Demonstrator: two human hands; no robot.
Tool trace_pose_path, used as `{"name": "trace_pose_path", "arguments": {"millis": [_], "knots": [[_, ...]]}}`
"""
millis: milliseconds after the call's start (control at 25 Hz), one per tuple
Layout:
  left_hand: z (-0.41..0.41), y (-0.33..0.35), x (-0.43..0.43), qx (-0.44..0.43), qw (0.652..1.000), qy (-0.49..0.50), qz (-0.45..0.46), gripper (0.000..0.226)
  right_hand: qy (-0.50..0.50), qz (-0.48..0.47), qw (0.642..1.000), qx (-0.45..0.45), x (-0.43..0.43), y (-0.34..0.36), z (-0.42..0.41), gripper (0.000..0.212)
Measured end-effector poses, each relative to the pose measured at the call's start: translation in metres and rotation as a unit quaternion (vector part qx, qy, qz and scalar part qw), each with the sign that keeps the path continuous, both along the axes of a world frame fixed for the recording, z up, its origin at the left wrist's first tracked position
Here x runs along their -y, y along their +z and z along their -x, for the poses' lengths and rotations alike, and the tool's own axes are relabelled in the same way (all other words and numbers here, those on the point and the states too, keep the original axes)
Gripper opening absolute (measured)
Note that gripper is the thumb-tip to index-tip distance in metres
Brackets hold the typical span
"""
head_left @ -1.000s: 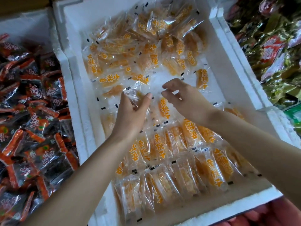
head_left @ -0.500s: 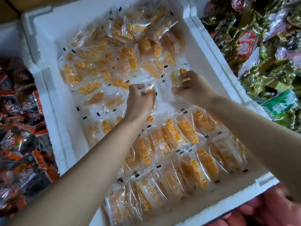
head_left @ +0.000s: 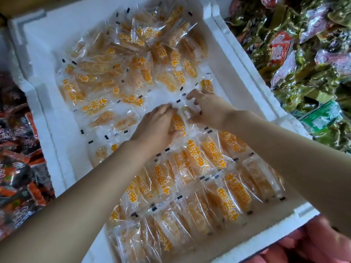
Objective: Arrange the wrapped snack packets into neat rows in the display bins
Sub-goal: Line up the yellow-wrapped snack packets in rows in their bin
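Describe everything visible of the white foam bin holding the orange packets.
The white foam bin is a shallow, thick-walled rectangular tray, seemingly polystyrene, with stepped corners. It sits skewed between dark-red packets on its left and green packets on its right. Inside, orange packets lie in overlapping rows at the near end and a loose heap at the far end. The left hand and right hand each grip one of them mid-bin.

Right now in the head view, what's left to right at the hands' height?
Red-and-black packets → foam bin's left wall → loose orange packets → left hand → held orange packet → right hand → foam bin's right wall → green packets.
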State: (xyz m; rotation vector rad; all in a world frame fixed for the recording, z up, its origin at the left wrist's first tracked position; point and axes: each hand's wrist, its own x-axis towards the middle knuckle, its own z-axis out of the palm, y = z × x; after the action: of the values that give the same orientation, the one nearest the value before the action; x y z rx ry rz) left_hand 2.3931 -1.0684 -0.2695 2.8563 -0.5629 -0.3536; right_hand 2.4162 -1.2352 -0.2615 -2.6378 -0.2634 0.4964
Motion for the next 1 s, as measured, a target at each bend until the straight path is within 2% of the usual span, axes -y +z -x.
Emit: {"name": "trace_pose_path", "arguments": {"millis": [120, 200, 320, 400, 560, 760, 880, 1000], "knots": [[0.001, -0.002, -0.001, 0.008, 1.0, -0.015, -0.009, 0.069, -0.005, -0.017, 1.0, -0.024, 0.001, 0.001, 0.002, 0.061], [0.003, -0.004, 0.0, 0.016, 0.999, -0.022, -0.026, 0.068, 0.016, 0.01, 1.0, -0.018, 0.004, 0.001, 0.005, 0.056], [0.002, -0.001, 0.001, 0.04, 0.998, -0.025, -0.034, 0.061, -0.027, -0.001, 0.994, 0.106, 0.014, -0.001, 0.004, 0.038], [-0.005, 0.002, 0.0, 0.073, 0.997, -0.022, -0.014, 0.054, -0.068, 0.024, 0.98, 0.183, 0.022, -0.004, -0.003, 0.039], [-0.04, 0.012, 0.007, 0.103, 0.994, -0.028, 0.022, 0.052, -0.048, 0.092, 0.982, 0.157, 0.028, -0.011, -0.013, 0.045], [-0.069, 0.009, 0.021, 0.11, 0.993, -0.018, -0.025, 0.059, -0.006, 0.191, 0.963, 0.191, 0.03, -0.006, -0.015, 0.048], [-0.071, 0.01, 0.025, 0.139, 0.99, 0.001, -0.039, 0.046, 0.003, 0.244, 0.955, 0.169, 0.033, 0.001, -0.009, 0.044], [-0.075, 0.013, 0.026, 0.163, 0.986, -0.006, -0.044, 0.034, -0.007, 0.247, 0.957, 0.151, 0.033, 0.009, -0.007, 0.033]]}}
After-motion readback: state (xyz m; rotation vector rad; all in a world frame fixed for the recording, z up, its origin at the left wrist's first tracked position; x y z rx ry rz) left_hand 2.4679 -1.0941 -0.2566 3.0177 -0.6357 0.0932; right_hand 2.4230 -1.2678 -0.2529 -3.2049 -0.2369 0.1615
